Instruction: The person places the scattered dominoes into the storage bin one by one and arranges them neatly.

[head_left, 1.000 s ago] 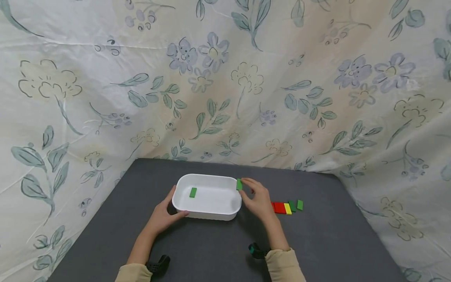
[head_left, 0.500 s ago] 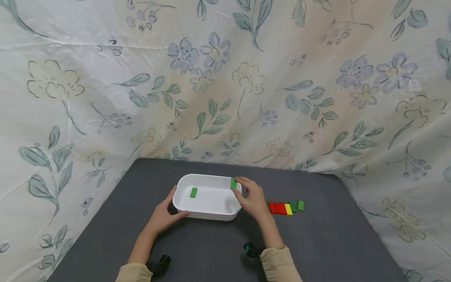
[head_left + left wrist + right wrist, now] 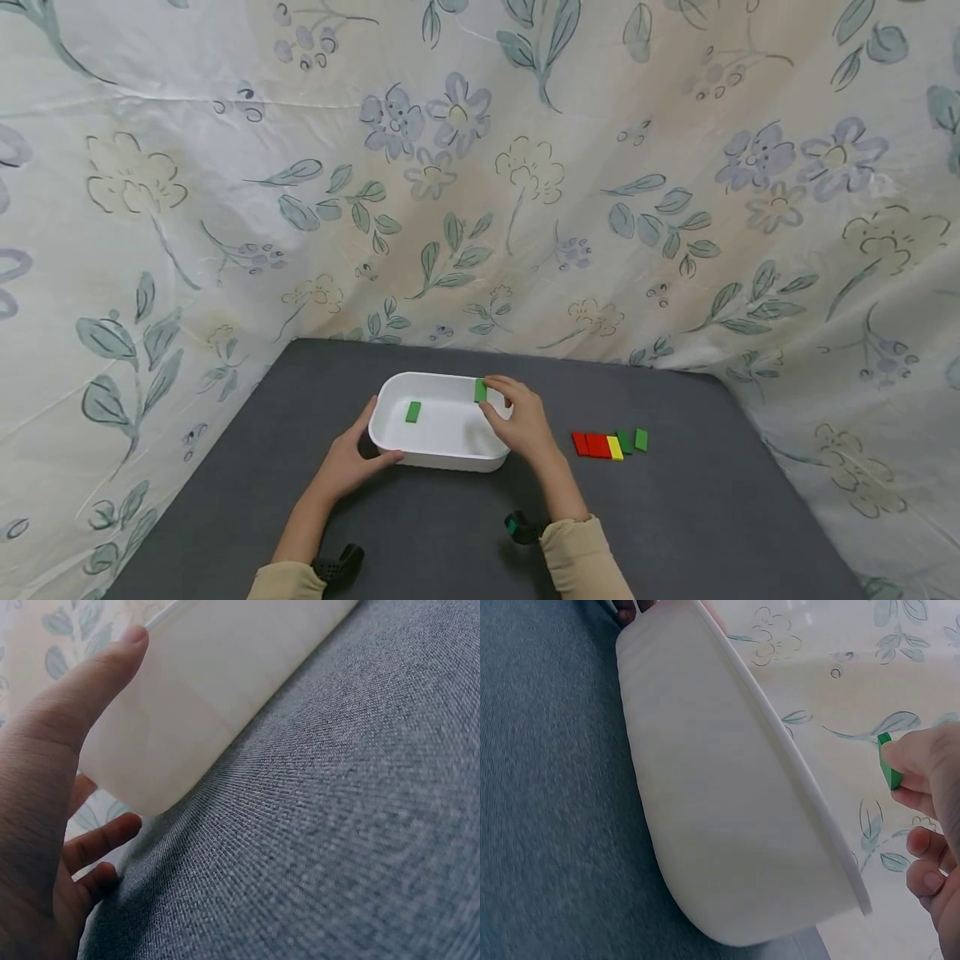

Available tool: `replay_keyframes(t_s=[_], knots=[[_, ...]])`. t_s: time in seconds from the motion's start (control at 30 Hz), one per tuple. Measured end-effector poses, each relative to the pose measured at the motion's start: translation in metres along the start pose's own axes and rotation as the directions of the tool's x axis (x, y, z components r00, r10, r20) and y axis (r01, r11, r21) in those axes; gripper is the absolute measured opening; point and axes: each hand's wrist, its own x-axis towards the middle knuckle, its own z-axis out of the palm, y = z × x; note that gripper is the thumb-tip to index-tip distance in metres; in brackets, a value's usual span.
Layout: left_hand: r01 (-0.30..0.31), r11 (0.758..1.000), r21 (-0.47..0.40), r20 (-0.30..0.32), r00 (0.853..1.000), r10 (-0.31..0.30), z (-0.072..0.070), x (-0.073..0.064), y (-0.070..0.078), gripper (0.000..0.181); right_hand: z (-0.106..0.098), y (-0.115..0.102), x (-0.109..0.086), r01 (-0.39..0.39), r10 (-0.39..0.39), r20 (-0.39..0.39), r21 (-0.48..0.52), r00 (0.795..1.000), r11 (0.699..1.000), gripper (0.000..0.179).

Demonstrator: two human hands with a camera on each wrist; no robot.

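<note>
My left hand holds the left end of a white plastic container, its thumb along the near rim and its fingers round the corner. In the left wrist view the thumb lies against the container's upper edge. Over the right part of the container, my right hand pinches a small green block between thumb and fingers. From the right wrist, that block shows above the rim level. Another green block lies on the container floor, left of the middle.
On the dark grey table, right of the container, lie red blocks, a yellow block and green blocks, mostly in a row. A flowered cloth hangs behind the table and along its sides.
My right hand has moved left with the green block, from the container's right rim to over its inside. The left hand keeps its hold.
</note>
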Motion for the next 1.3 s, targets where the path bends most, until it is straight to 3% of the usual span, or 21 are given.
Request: replay_keyframes(t_s=[0.53,0.87,1.3], knots=[[-0.005,1.000,-0.006,0.007,1.000,0.005,0.000,0.002,-0.001,0.120,0.028,-0.010,0.009,0.076,-0.075,0.039,-0.015,0.996,0.997,0.035],[-0.013,1.000,0.028,0.008,1.000,0.013,-0.002,0.003,-0.001,0.119,0.045,-0.016,0.012,0.075,-0.075,0.083,0.004,0.994,0.997,0.033],[-0.004,1.000,0.008,0.021,1.000,0.004,-0.003,0.006,-0.001,0.119,0.061,-0.026,0.026,0.046,-0.040,0.169,-0.031,0.985,0.998,0.034]])
